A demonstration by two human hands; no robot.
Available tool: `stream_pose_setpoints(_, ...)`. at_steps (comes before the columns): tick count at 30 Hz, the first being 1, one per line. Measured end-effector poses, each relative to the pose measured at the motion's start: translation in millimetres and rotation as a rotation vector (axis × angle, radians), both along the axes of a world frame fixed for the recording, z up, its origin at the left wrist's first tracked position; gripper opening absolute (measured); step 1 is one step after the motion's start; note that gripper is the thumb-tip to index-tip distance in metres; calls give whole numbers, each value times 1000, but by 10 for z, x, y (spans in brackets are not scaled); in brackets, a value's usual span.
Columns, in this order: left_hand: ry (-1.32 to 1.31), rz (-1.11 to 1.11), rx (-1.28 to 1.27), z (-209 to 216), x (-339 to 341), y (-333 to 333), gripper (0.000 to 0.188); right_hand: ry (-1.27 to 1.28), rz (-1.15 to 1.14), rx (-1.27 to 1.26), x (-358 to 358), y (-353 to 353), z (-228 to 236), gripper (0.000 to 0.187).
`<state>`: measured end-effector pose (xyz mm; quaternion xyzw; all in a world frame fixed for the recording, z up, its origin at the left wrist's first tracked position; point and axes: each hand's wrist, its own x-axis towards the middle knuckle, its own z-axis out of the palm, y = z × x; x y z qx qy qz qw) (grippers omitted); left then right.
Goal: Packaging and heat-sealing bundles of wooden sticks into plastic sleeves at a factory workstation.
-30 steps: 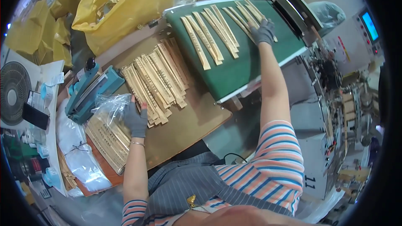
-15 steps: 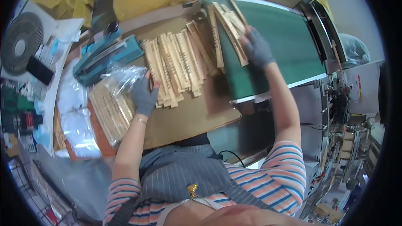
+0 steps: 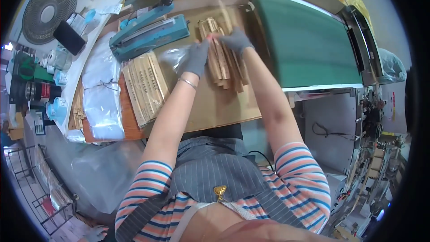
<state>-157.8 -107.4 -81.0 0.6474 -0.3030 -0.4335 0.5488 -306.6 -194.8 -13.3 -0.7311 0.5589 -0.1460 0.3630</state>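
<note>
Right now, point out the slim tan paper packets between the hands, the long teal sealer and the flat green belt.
Slim tan paper packets [image 3: 219,62], head view: middle of the bunch.
Long teal sealer [image 3: 156,41], head view: side of its base.
Flat green belt [image 3: 309,42], head view: bare middle surface.

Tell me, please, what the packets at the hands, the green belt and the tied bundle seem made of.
Packets: probably matte paper, from their dull tan surface. Green belt: smooth, perhaps rubber or plastic, by its even sheen. Tied bundle: likely glossy plastic film, with bright glints.
</note>
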Motion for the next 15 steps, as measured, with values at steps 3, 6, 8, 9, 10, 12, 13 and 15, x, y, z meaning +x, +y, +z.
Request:
stream_pose_setpoints(3, 383, -32, 103, 92, 65, 153, 50, -529, 83, 495, 96, 515, 82, 76)
stream_pose_setpoints(6, 226, -90, -181, 221, 127, 404, 67, -844, 4, 597, 163, 698, 14, 65)
stream_pose_setpoints(8, 237, -114, -257, 743, 126, 670, 66, -991, 58, 475, 225, 907, 305, 67)
stream_pose_setpoints(9, 247, -138, -349, 1042, 123, 802, 67, -1134, 118, 334, 246, 1022, 517, 70)
stream_pose_setpoints(10, 245, -121, -343, 1230, 164, 938, 67, -1132, 127, 351, 225, 1149, 662, 70)
stream_pose_setpoints(12, -51, -413, -462, 1462, 272, 1145, 86, -1140, 299, 231, 101, 1293, 848, 83)
stream_pose_setpoints(13, -52, -407, -456, 1456, 280, 1214, 86, -1116, 310, 386, 58, 1312, 826, 101)
stream_pose_setpoints(15, -133, -392, -614, 1438, 285, 1324, 102, -1180, 474, 391, 12, 1437, 959, 108)
